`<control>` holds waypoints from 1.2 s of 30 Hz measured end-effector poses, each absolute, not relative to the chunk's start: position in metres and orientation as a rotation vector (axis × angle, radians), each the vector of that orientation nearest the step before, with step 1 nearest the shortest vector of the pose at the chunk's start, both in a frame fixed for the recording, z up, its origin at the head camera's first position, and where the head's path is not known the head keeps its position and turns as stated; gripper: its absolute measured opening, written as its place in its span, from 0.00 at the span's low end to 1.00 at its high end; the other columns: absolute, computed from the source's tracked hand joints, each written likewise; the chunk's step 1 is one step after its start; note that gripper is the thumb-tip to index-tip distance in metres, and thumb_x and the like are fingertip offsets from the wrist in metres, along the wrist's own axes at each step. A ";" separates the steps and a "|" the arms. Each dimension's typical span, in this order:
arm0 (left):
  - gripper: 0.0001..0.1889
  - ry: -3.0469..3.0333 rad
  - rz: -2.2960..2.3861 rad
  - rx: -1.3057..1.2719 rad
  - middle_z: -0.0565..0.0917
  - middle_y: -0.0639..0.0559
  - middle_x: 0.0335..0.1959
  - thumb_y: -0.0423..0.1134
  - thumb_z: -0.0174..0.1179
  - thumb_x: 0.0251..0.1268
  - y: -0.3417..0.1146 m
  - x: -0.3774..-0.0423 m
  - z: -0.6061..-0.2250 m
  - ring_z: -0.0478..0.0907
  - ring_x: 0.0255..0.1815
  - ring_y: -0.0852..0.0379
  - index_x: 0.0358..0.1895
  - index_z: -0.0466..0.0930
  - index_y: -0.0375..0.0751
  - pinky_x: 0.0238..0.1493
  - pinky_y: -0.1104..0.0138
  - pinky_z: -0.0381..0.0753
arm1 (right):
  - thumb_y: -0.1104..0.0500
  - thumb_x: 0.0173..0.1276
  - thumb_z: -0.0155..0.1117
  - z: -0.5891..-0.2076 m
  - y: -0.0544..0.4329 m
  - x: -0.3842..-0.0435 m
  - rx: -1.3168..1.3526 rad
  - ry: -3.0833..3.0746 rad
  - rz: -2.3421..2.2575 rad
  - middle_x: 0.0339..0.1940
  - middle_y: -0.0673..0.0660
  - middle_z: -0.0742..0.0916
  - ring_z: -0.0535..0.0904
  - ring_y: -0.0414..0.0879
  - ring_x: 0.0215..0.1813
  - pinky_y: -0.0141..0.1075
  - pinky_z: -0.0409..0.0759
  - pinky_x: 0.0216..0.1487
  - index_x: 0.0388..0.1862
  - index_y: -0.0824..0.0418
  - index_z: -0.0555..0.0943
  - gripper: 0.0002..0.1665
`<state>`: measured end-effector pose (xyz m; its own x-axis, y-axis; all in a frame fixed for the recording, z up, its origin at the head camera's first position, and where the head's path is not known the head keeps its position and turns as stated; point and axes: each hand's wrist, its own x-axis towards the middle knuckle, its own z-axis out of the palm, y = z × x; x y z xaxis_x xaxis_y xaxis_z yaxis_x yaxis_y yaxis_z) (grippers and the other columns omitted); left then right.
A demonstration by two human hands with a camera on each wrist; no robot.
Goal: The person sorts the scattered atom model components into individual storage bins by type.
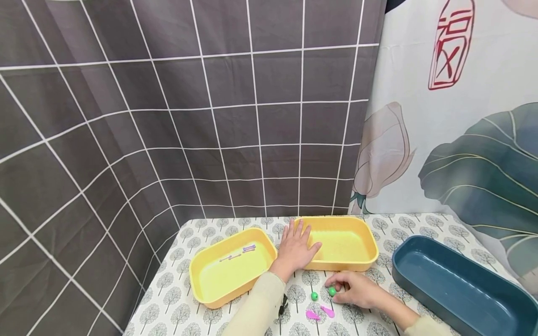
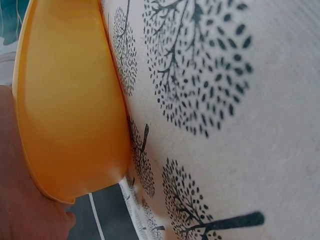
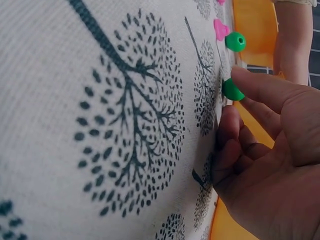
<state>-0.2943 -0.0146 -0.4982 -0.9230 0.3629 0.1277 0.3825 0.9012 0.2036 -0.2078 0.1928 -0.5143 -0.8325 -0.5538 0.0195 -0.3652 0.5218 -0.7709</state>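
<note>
Dark gridded curtain (image 1: 277, 126) lines the back and left, meeting a pale floral curtain (image 1: 397, 60) on the right; below, a tree-print cloth (image 1: 176, 284) covers the table. Over it, the right hand (image 1: 356, 288) has thumb and bent forefinger closed about a green bead (image 1: 332, 291), just in front of the right tray (image 1: 344, 247), which is yellow; whether the bead is off the cloth I cannot tell. It is round, as long one way as another. Just left of it, the second bead (image 1: 314, 296) turns its hole toward the right wrist camera. Nearer the viewer lie two pink pieces (image 1: 312, 315), the right one slanting, narrow tip up and left. The left hand (image 1: 294, 252) rests flat on the right tray's left rim, fingers straight and pointing away, thumb out to the right. That tray lies crosswise; the left tray (image 1: 218, 275), also yellow, holding purple sticks (image 1: 249, 248), slants up rightward, the blue tray (image 1: 437, 294) down rightward. Red framed characters (image 1: 451, 51) mark the floral curtain, too stylised to read surely.
</note>
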 end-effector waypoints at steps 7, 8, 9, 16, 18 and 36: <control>0.36 -2.979 -0.342 -0.581 0.52 0.47 0.83 0.66 0.38 0.77 -0.015 -0.295 -0.499 0.42 0.84 0.42 0.80 0.59 0.50 0.81 0.48 0.46 | 0.60 0.57 0.77 -0.515 0.191 -0.206 -0.760 2.577 -1.178 0.31 0.42 0.80 0.70 0.31 0.33 0.28 0.73 0.34 0.42 0.53 0.88 0.13; 0.36 -2.978 -0.340 -0.580 0.52 0.47 0.83 0.66 0.38 0.77 -0.015 -0.295 -0.499 0.42 0.84 0.42 0.80 0.59 0.50 0.81 0.48 0.46 | 0.60 0.57 0.77 -0.515 0.191 -0.206 -0.756 2.582 -1.176 0.31 0.42 0.80 0.70 0.31 0.33 0.28 0.73 0.34 0.42 0.53 0.88 0.13; 0.36 -2.977 -0.338 -0.578 0.53 0.47 0.83 0.66 0.39 0.77 -0.015 -0.296 -0.500 0.42 0.84 0.42 0.80 0.59 0.50 0.81 0.48 0.47 | 0.60 0.57 0.77 -0.515 0.191 -0.206 -0.749 2.588 -1.175 0.31 0.41 0.81 0.70 0.31 0.32 0.28 0.72 0.34 0.41 0.53 0.88 0.12; 0.36 -2.965 -0.342 -0.573 0.54 0.47 0.83 0.66 0.40 0.77 -0.016 -0.296 -0.502 0.43 0.84 0.41 0.80 0.60 0.50 0.81 0.48 0.47 | 0.59 0.59 0.76 -0.514 0.191 -0.205 -0.760 2.599 -1.178 0.30 0.40 0.81 0.70 0.31 0.30 0.28 0.72 0.31 0.42 0.54 0.88 0.11; 0.36 -2.966 -0.342 -0.573 0.53 0.48 0.83 0.66 0.39 0.77 -0.016 -0.296 -0.501 0.43 0.84 0.42 0.80 0.60 0.51 0.81 0.48 0.47 | 0.59 0.59 0.76 -0.512 0.192 -0.205 -0.769 2.584 -1.194 0.30 0.40 0.81 0.70 0.31 0.30 0.28 0.72 0.30 0.42 0.55 0.88 0.11; 0.37 -2.965 -0.349 -0.587 0.52 0.48 0.83 0.67 0.37 0.77 -0.016 -0.295 -0.501 0.42 0.84 0.42 0.80 0.60 0.50 0.81 0.48 0.45 | 0.58 0.68 0.70 -0.466 0.197 -0.213 -0.764 2.604 -1.212 0.33 0.47 0.88 0.78 0.32 0.32 0.29 0.79 0.34 0.48 0.65 0.87 0.14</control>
